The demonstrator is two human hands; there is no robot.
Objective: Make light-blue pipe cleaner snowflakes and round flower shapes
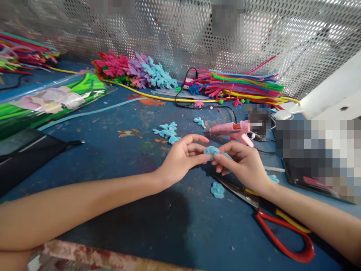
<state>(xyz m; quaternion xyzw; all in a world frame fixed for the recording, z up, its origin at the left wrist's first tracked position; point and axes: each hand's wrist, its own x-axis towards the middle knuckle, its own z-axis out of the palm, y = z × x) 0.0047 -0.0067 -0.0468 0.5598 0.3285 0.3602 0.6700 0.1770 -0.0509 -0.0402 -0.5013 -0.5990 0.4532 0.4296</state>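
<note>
Between my two hands is a light-blue pipe-cleaner flower (211, 152), made of small curled loops. My left hand (188, 152) pinches its left side with thumb and fingers. From the right, my right hand (241, 160) grips the flower's other side, and a blue strand shows between those fingers. A similar blue flower (217, 190) lies on the table just below. Beyond my hands rests a pink glue gun (231, 130), its nozzle pointing left. Small blue pipe-cleaner pieces (166, 131) lie past my left hand. Red-handled scissors (284, 229) lie partly under my right forearm.
Bundled pipe cleaners (245, 84) and piled red, purple and blue pieces (135, 69) line the perforated metal panel (180, 34). A yellow cable (135, 91) crosses the blue table. At left are a plastic bag of green pipe cleaners (53, 98) and a black case (31, 154).
</note>
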